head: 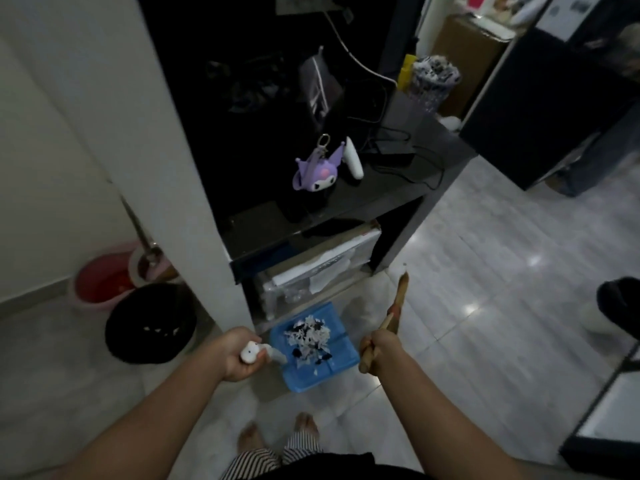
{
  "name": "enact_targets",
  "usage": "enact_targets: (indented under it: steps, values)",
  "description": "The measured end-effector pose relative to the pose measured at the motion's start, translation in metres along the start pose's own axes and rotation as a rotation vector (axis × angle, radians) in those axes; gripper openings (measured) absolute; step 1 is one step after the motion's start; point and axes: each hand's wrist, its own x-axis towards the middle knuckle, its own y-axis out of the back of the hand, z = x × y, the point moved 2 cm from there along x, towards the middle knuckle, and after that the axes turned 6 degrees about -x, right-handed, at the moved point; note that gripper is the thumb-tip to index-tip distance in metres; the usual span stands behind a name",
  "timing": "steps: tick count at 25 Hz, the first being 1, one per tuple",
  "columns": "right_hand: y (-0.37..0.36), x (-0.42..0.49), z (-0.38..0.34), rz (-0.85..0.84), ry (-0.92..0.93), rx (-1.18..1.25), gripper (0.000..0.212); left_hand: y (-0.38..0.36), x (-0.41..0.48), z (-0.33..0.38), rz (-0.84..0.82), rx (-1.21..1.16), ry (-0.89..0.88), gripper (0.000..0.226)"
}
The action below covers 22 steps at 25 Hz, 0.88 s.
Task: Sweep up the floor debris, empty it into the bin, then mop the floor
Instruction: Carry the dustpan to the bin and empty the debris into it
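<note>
My left hand (239, 355) grips the white handle of a blue dustpan (332, 370), held off the floor in front of me. A heap of black and white paper scraps (308, 336) lies in the pan. My right hand (375, 346) is closed round the wooden stick of a broom (398, 303), which points up and away to the right of the pan. A black round bin (150, 323) stands on the floor to the left of my left hand, with a few white scraps inside. Behind it sits a pink mop bucket (100, 278) with a mop handle (138, 226) leaning in it.
A white pillar (166, 168) stands between the bin and a black shelf unit (346, 209) holding cables and a purple toy (315, 173). Pale glossy tiles (485, 271) spread to the right. A person's dark shoe (620, 303) shows at the right edge. My bare feet (277, 434) are below.
</note>
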Motion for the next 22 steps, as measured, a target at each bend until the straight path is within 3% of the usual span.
enact_targets:
  steps: [10,14,22]
  values:
    - [-0.082,-0.043,0.066,0.105,0.108,0.191,0.044,0.103,-0.026,0.030,-0.075,0.116,0.010,0.027]
    - [-0.137,-0.060,0.111,0.086,0.005,0.260,0.026,0.165,-0.036,0.060,-0.154,0.260,0.079,0.026]
    - [-0.202,-0.112,0.186,0.088,-0.082,0.278,0.040,0.245,-0.062,0.074,-0.217,0.363,0.138,0.029]
